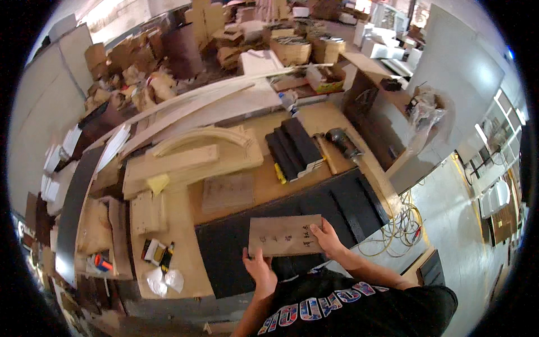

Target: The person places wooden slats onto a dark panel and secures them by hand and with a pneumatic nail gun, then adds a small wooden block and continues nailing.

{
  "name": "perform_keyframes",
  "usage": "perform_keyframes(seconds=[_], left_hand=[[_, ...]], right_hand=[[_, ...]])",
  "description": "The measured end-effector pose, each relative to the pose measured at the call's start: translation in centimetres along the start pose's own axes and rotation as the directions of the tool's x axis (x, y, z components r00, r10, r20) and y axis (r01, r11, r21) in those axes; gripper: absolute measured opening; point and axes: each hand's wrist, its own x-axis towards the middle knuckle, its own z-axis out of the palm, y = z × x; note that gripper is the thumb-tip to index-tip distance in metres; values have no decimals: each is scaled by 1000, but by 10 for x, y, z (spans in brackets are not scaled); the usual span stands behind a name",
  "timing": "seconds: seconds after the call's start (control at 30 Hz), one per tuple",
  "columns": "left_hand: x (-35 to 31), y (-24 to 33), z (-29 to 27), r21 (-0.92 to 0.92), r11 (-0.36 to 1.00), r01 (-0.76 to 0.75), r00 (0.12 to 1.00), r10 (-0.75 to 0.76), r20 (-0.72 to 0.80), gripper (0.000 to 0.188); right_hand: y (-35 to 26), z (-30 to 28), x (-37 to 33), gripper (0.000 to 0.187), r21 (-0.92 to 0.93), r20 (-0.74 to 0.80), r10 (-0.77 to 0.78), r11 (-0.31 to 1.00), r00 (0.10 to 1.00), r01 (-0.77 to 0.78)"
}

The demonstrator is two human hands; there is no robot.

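Between my two hands is a flat brown rectangular board with dark handwriting on its face, tilted up toward me. My left hand grips its lower left corner, with the thumb on the front. My right hand holds the right edge, thumb pressed on the face; the fingers behind the board are hidden. Beneath it, a long black panel with raised ridges lies along the near side of the workbench. Another similar flat brown board rests on the bench beyond the panel.
Black grooved blocks and a dark power tool lie at the bench's far right. Pale wooden pieces with a curved arch are stacked on the left, near a tape measure. Coiled cables hang beyond the right edge.
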Motion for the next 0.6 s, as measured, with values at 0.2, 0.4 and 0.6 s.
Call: perform_keyframes(seconds=[0.2, 0.4, 0.6], left_hand=[[5, -31, 13, -29, 977, 213, 942, -197, 270, 51], [73, -25, 20, -150, 973, 174, 982, -160, 105, 64], [188, 5, 82, -183, 980, 82, 992, -62, 112, 60]], right_hand=[[7, 25, -4, 53, 101, 100, 85, 990, 991, -95], [3, 13, -2, 44, -123, 72, 206, 973, 976, -196], [9, -11, -19, 40, -105, 96, 207, 975, 974, -197]])
